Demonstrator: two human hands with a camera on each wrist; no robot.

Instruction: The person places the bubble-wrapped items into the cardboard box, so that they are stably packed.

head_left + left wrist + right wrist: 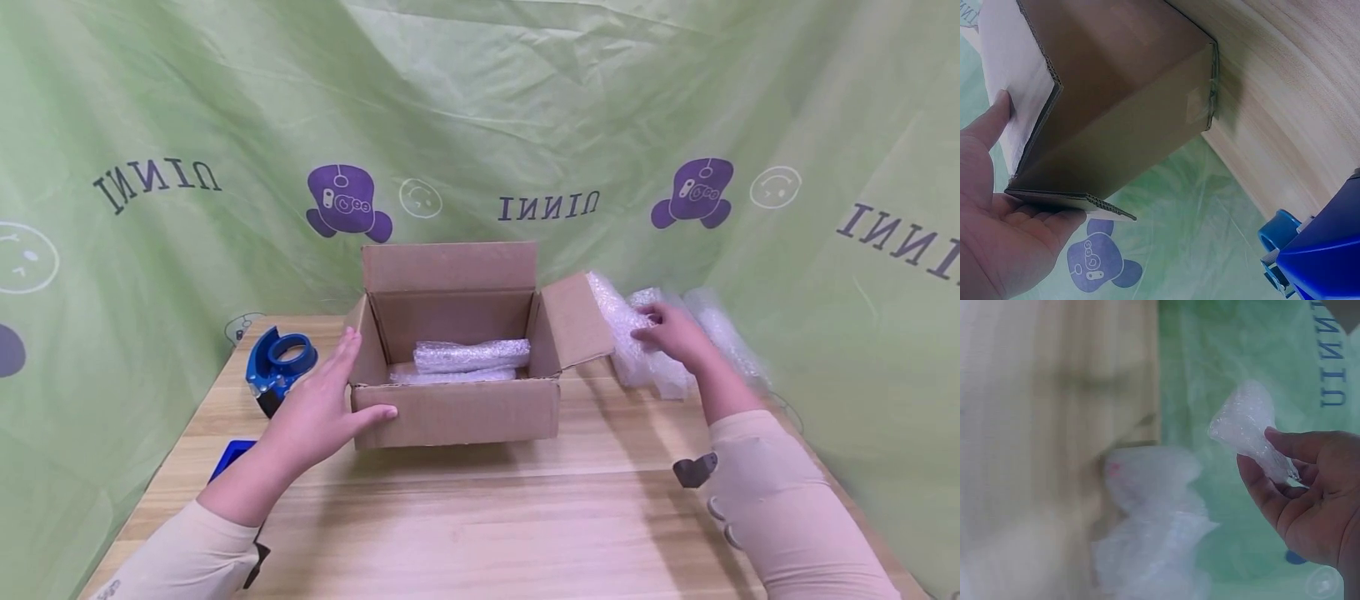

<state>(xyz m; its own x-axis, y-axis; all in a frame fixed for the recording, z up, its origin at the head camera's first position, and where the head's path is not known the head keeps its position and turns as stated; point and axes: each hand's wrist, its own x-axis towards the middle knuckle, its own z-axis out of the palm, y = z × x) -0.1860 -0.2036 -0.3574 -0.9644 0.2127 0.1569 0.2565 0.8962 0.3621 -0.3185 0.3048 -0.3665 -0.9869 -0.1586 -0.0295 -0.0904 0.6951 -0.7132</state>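
An open cardboard box (pixel 457 412) stands on the table. Inside it lie rolls of bubble wrap (pixel 471 355), one over another. My left hand (pixel 322 408) holds the box's near left corner, thumb against the front and fingers along the left flap (pixel 1054 199). In the right wrist view, my right hand (pixel 1316 494) pinches a narrow piece of bubble wrap (pixel 1247 419) between thumb and fingers. More bubble wrap (pixel 618 333) is bunched to the right of the box, around this hand; part is hidden by the hand and the right flap (pixel 577 323).
A blue tape dispenser (pixel 292 354) stands left of the box. A blue object (pixel 231 457) shows partly behind the left forearm. A green printed curtain (pixel 465 108) hangs around the wooden table (pixel 525 517).
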